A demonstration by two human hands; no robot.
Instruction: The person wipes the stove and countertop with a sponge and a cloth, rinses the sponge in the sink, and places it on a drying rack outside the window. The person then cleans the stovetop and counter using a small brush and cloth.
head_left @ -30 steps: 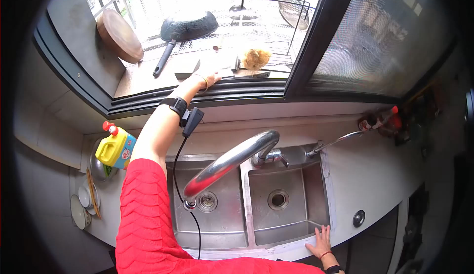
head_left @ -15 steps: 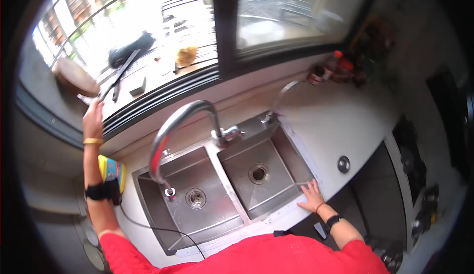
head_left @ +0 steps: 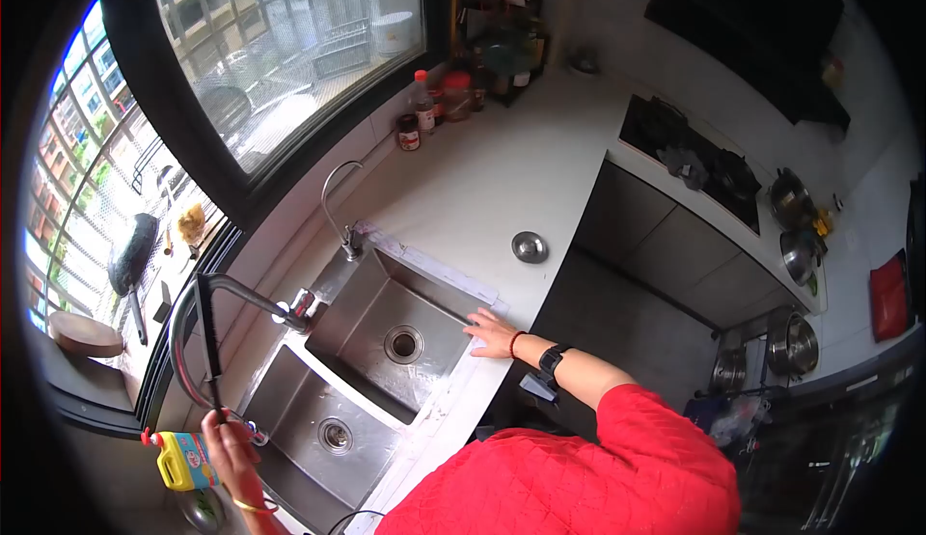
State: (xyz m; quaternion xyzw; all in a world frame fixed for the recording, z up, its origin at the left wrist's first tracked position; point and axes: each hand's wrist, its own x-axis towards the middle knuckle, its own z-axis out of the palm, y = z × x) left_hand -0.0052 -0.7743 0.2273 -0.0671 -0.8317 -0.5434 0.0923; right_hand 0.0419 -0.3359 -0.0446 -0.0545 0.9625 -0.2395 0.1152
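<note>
My left hand [head_left: 230,450] is closed around the narrow end of a long black tool that looks like a knife [head_left: 207,328]. It points up in front of the curved faucet [head_left: 178,342], over the left side of the sink. My right hand [head_left: 494,332] lies with fingers spread on the rim by the right basin [head_left: 439,294] of the steel double sink. It holds nothing.
A yellow bottle [head_left: 185,460] stands left of the sink. On the window ledge are a round wooden board [head_left: 87,334] and a dark pan [head_left: 133,250]. A metal bowl-like object [head_left: 530,246] and sauce bottles [head_left: 422,101] sit on the counter; a stove [head_left: 690,159] is farther right.
My left hand has come back from the window ledge to the sink, bringing the long black tool. My view has swung right, while my right hand stays on the sink rim.
</note>
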